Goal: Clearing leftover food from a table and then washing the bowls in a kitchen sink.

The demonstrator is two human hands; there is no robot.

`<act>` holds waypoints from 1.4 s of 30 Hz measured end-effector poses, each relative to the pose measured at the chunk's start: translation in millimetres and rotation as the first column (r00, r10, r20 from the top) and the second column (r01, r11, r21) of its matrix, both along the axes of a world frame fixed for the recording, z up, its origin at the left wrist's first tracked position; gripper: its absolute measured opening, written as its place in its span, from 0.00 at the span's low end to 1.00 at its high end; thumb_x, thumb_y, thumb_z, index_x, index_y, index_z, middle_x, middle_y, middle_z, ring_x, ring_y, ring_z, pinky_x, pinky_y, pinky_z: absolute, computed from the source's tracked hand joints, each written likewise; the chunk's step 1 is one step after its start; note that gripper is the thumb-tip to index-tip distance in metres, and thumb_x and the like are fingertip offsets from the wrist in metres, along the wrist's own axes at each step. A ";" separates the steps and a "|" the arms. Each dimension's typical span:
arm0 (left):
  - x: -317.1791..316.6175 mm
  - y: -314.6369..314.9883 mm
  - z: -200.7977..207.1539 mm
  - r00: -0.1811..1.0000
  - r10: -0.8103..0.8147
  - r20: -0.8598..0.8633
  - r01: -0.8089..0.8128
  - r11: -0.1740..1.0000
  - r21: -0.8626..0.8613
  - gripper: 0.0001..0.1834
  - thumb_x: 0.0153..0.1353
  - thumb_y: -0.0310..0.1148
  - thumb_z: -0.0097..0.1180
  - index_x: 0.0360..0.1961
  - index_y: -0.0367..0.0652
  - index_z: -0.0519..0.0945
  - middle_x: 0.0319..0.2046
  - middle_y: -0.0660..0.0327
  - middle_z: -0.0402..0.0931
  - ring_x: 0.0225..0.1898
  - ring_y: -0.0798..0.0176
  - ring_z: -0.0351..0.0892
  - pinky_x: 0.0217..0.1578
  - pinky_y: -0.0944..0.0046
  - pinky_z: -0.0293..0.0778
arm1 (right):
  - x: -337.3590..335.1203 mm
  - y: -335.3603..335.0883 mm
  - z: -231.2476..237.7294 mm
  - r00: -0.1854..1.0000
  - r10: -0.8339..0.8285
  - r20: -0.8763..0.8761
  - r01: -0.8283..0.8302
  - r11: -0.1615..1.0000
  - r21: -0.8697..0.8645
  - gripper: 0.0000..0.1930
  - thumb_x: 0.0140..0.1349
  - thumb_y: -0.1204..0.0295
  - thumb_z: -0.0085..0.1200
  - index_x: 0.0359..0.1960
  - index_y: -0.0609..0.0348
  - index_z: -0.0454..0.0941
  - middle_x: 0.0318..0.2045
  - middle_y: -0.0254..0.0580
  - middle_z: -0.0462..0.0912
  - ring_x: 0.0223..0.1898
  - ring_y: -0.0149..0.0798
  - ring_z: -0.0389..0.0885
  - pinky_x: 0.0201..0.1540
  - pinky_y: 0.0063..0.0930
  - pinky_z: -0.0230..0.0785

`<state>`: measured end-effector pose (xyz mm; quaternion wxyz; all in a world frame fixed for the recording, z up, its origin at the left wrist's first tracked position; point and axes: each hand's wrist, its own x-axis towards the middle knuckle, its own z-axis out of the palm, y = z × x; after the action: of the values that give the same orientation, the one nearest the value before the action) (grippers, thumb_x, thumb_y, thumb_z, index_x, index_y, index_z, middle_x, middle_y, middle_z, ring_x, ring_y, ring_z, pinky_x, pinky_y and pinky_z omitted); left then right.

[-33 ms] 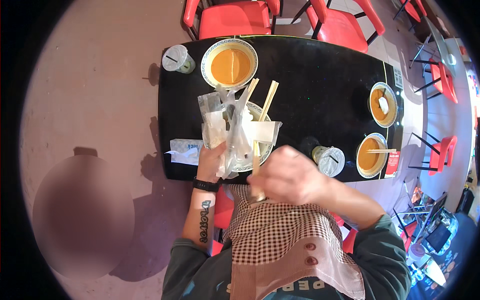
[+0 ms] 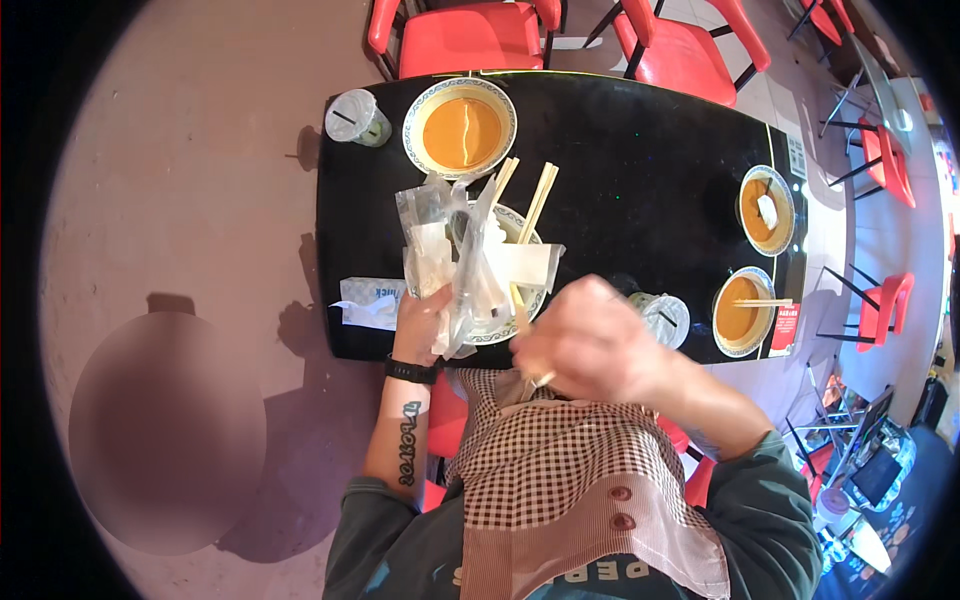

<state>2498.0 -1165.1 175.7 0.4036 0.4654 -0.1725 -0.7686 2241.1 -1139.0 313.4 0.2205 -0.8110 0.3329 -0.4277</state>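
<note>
Crumpled clear plastic wrappers with white paper (image 2: 428, 245) are gripped in my left hand (image 2: 424, 318), over the left side of a white patterned bowl (image 2: 535, 300). Its fingers are closed and partly hidden by the plastic. Two pairs of wooden chopsticks (image 2: 538, 205) lean out past the bowl's far rim. My right hand (image 2: 585, 340), smeared by motion, is closed at the near right of this bowl. Out of its fist stick the ends of pale wooden chopsticks (image 2: 520, 306). The bowl's contents are mostly covered by wrappers and white paper.
On the black table (image 2: 630, 150) stand a bowl of orange soup (image 2: 462, 135) and a lidded cup (image 2: 358, 118) at far left. Another lidded cup (image 2: 662, 318) is beside my right hand. Two soup bowls (image 2: 738, 309) stand at right. A tissue pack (image 2: 370, 303) lies left; red chairs (image 2: 470, 42) surround the table.
My right hand has shifted slightly right and away from me, with the chopsticks in it tilting. My left hand and the wrappers stay almost where they were.
</note>
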 end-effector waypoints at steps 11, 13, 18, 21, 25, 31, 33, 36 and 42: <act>9.4 3.0 10.2 0.999 -0.043 -0.022 0.041 0.996 -0.078 0.32 0.59 0.22 0.65 0.65 0.36 0.69 0.55 0.55 0.78 0.54 0.58 0.81 0.56 0.59 0.77 | -55.8 -66.7 21.1 0.780 -0.541 0.315 0.285 0.755 0.591 0.04 0.64 0.75 0.61 0.35 0.64 0.82 0.31 0.29 0.83 0.33 0.19 0.76 0.35 0.17 0.69; 9.2 4.3 13.6 0.999 -0.049 -0.008 0.048 0.996 -0.071 0.32 0.58 0.22 0.66 0.64 0.36 0.70 0.55 0.55 0.79 0.54 0.59 0.80 0.56 0.59 0.77 | -49.8 -79.6 1.8 0.825 -0.526 0.206 0.296 0.713 0.635 0.05 0.64 0.74 0.61 0.36 0.64 0.83 0.28 0.28 0.82 0.30 0.19 0.75 0.33 0.17 0.69; 10.2 6.2 15.1 0.999 -0.045 0.012 0.045 0.997 -0.066 0.32 0.57 0.21 0.68 0.63 0.37 0.71 0.54 0.57 0.79 0.52 0.59 0.81 0.55 0.59 0.77 | -45.7 -97.1 -28.7 0.903 -0.430 0.024 0.301 0.669 0.680 0.07 0.61 0.72 0.59 0.36 0.64 0.83 0.26 0.32 0.81 0.27 0.22 0.74 0.33 0.21 0.70; 12.5 7.2 10.4 0.998 -0.059 0.008 0.059 0.997 -0.039 0.33 0.55 0.20 0.69 0.63 0.38 0.71 0.53 0.57 0.79 0.52 0.59 0.81 0.53 0.60 0.78 | -48.3 -99.8 -33.2 0.873 -0.483 -0.066 0.407 0.648 0.644 0.13 0.66 0.69 0.57 0.47 0.64 0.81 0.31 0.39 0.82 0.34 0.29 0.79 0.41 0.25 0.73; 19.6 15.9 4.9 0.996 -0.057 0.076 0.061 0.997 -0.056 0.31 0.58 0.22 0.67 0.63 0.38 0.71 0.52 0.57 0.79 0.51 0.61 0.81 0.52 0.61 0.78 | -72.4 -83.6 -31.2 0.954 -0.300 0.021 0.216 0.732 0.646 0.21 0.73 0.61 0.47 0.60 0.63 0.76 0.50 0.51 0.79 0.56 0.38 0.76 0.60 0.31 0.67; 35.8 29.1 1.6 0.995 0.011 0.096 -0.005 0.998 -0.064 0.29 0.63 0.24 0.59 0.65 0.35 0.67 0.54 0.54 0.78 0.52 0.58 0.81 0.52 0.58 0.78 | -125.6 11.0 -31.3 0.724 -0.362 -0.587 0.635 0.681 0.364 0.35 0.47 0.60 0.71 0.57 0.62 0.75 0.50 0.54 0.78 0.54 0.52 0.78 0.57 0.43 0.71; 42.5 32.2 2.9 0.995 0.024 0.097 -0.015 0.996 -0.088 0.30 0.64 0.24 0.59 0.66 0.35 0.66 0.55 0.54 0.78 0.53 0.57 0.81 0.53 0.57 0.78 | -114.2 52.7 -40.1 0.639 -0.139 -0.757 0.577 0.737 0.352 0.42 0.45 0.54 0.72 0.63 0.53 0.72 0.58 0.55 0.73 0.60 0.56 0.73 0.62 0.46 0.68; 49.1 36.0 2.8 0.992 0.018 0.121 -0.011 0.998 -0.063 0.31 0.63 0.24 0.59 0.67 0.35 0.64 0.57 0.52 0.76 0.53 0.56 0.81 0.55 0.56 0.77 | -106.6 87.9 -59.7 0.532 -0.121 -0.838 0.566 0.787 0.246 0.43 0.44 0.55 0.73 0.65 0.49 0.69 0.62 0.55 0.69 0.64 0.57 0.70 0.64 0.46 0.68; 51.7 41.5 -5.5 0.997 0.082 0.014 -0.080 0.994 -0.070 0.32 0.64 0.23 0.59 0.68 0.35 0.62 0.59 0.50 0.74 0.55 0.53 0.80 0.56 0.53 0.78 | -133.2 110.2 -94.0 0.708 -0.460 -0.536 0.701 0.551 0.453 0.47 0.37 0.65 0.78 0.64 0.56 0.67 0.63 0.54 0.67 0.63 0.59 0.71 0.63 0.46 0.70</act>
<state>2549.7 -1123.6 170.2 0.4488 0.4643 -0.1836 -0.7411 2107.9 -1028.8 219.5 0.2562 -0.5906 0.7425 -0.1851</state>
